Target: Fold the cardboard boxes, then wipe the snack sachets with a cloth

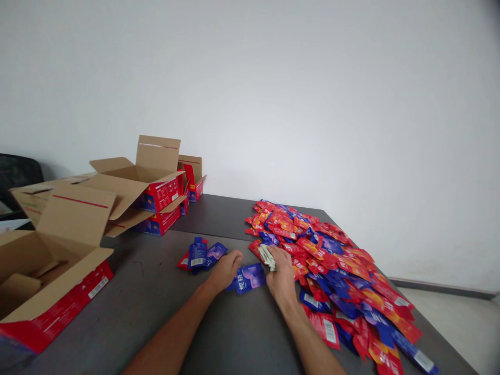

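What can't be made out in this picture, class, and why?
Head view:
Left hand: whether it grips anything, hidden by its own back.
Pale bundle: partly covered by the right hand.
Nearest open box: cut off by the left edge.
Pouch pile: lower layers hidden beneath upper ones.
Pouch label left of the left hand: print too small.

left hand curls at one end of a blue packet | right hand grips a pale folded bundle | red-and-blue packet heap lies right | small packet pile and open cartons sit left | dark table
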